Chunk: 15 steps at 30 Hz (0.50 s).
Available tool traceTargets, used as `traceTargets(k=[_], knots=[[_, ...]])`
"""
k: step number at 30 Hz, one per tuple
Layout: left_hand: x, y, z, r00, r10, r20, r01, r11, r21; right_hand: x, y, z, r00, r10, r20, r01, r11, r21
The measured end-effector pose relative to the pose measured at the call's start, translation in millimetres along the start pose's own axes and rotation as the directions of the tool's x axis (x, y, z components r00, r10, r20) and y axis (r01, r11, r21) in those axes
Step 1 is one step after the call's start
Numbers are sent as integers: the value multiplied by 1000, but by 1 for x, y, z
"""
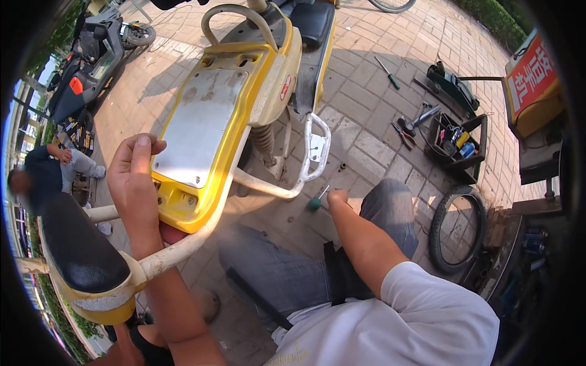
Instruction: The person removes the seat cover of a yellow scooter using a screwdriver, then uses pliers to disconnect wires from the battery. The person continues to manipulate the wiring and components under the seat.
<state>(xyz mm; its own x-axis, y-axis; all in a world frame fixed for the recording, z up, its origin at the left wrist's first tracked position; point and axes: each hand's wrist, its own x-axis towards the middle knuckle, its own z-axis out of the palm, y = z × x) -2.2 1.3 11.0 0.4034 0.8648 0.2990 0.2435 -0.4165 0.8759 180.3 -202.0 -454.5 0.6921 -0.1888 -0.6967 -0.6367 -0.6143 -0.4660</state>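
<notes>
Two hands share the work: the left hand point(135, 180) grips the yellow scooter tail point(210, 131) at its rear edge, the right hand point(337, 196) closed on a green-handled screwdriver point(317, 200) beside the white rack point(308, 160). Best steady the panel while driving squarely.

1. My left hand point(135, 183) has the yellow rear panel point(207, 134) tight against its right side.
2. The white rack bar point(268, 186) blocks my right hand point(337, 198).
3. Paving point(366, 140) toward the toolbox point(458, 143) lies open.
</notes>
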Motion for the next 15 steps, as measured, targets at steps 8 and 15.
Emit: traceTargets(k=[8,15], knots=[[-4,-6,-4,999,28,40,-27,999,-27,-55,35,0,809,-438,391,582,687,-435],[1,7,3,999,34,27,-31,994,-108,-16,21,17,789,-268,552,597,546,-588]])
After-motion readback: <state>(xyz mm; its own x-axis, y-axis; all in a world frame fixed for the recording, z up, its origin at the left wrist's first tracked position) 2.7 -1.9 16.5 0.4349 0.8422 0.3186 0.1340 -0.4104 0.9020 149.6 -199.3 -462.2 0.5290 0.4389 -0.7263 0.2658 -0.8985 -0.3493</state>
